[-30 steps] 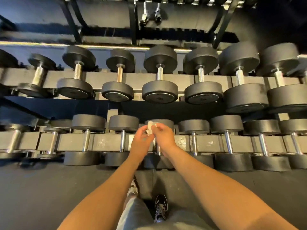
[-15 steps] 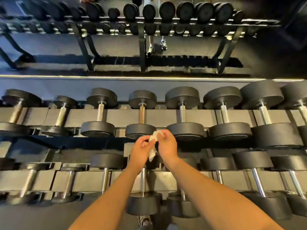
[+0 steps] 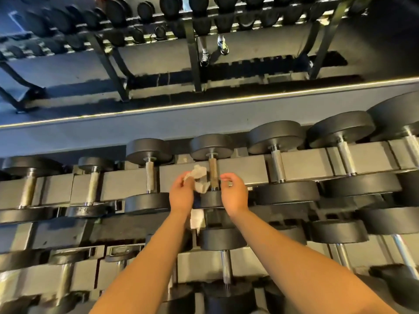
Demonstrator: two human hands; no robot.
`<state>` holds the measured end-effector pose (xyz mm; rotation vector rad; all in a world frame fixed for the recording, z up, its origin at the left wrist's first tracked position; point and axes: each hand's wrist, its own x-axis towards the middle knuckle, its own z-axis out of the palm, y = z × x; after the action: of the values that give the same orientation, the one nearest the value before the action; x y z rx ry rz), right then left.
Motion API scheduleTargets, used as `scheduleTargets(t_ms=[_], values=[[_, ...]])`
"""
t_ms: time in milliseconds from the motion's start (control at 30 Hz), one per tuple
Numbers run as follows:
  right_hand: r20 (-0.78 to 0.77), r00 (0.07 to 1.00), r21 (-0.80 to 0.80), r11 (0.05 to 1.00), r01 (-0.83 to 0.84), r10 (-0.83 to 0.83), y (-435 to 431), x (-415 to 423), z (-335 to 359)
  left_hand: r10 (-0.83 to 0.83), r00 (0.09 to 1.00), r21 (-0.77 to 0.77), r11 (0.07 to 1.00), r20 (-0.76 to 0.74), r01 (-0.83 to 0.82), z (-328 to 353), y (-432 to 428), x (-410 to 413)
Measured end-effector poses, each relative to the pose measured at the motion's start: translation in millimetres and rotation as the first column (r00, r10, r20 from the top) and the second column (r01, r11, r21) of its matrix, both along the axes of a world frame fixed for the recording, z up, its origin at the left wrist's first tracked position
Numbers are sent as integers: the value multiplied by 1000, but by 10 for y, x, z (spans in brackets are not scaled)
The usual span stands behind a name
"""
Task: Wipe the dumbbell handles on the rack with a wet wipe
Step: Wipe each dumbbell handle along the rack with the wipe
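A crumpled wet wipe [image 3: 198, 177] is pinched in the left hand [image 3: 181, 193], just beside a dumbbell handle [image 3: 213, 175] on the rack [image 3: 249, 168]. The right hand [image 3: 234, 196] is loosely curled and empty. The wipe, judged soft and limp, is best wrapped round the stiff handle's middle.

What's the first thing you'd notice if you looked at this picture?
Right in the middle, the left hand pinches a crumpled white wet wipe. The right hand hovers beside a brownish dumbbell handle on the upper row of the rack, with big black dumbbells lined up on both sides.
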<state>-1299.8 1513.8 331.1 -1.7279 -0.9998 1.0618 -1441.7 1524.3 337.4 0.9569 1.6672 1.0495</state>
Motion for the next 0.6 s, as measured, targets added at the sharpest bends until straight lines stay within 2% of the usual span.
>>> scheduleTargets(t_ms=[67, 267, 433, 500, 600], values=[[38, 999, -36, 999, 1, 0, 116, -11, -61, -7, 999, -41, 999, -31, 5, -97, 161, -44], [116, 993, -111, 994, -11, 24, 366, -36, -206, -197, 976, -85, 978, -97, 189, -346, 518, 57], [231, 970, -250, 968, -10, 70, 471, -125, -252, -177, 982, -89, 981, -66, 171, -405, 705, 171], [288, 955, -245, 969, 7, 66, 473, -151, -277, -155, 987, -102, 984, -45, 149, -400, 797, 202], [296, 954, -208, 978, 23, 40, 463, -152, -304, -117, 993, -89, 990, -36, 113, -417, 929, 277]])
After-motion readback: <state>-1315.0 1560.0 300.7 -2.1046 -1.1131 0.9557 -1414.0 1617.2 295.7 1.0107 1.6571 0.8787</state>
